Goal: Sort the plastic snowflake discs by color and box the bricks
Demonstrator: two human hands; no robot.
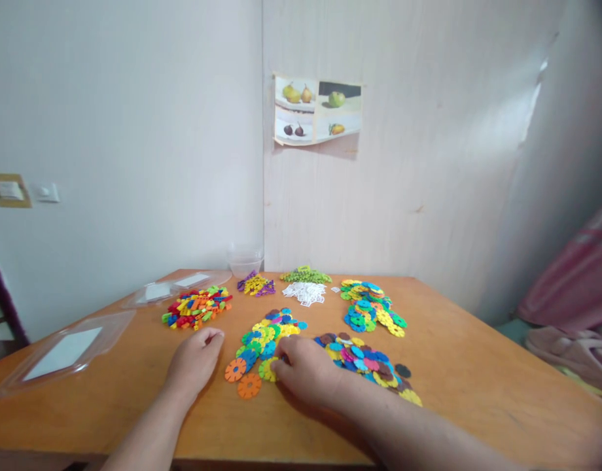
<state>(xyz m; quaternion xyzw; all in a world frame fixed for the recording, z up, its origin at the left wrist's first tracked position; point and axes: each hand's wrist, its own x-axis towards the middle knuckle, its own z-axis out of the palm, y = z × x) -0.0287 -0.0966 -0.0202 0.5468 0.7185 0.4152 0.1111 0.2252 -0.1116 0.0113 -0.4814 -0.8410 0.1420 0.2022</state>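
Note:
My left hand (pixel 195 361) rests on the table in a loose fist, left of a pile of notched plastic building discs (pixel 262 340); nothing shows in it. At that pile's right side, my right hand (pixel 305 367) is closed, its fingertips on the edge of a yellow-green building disc (pixel 267 370). The fingers partly hide that disc. Two orange discs (pixel 249 386) lie flat between my hands. Just beyond my right hand, a second heap of mixed-colour discs (pixel 364 360) spreads to the right, partly covered by the hand and forearm.
Behind are small coloured bricks (pixel 197 307), purple and yellow pieces (pixel 256 284), white pieces (pixel 305 293), green pieces (pixel 305 275) and more discs (pixel 372 307). A clear bowl (pixel 245 260) stands at the back. Clear lids (pixel 68 350) lie left on the wooden table (pixel 458 366).

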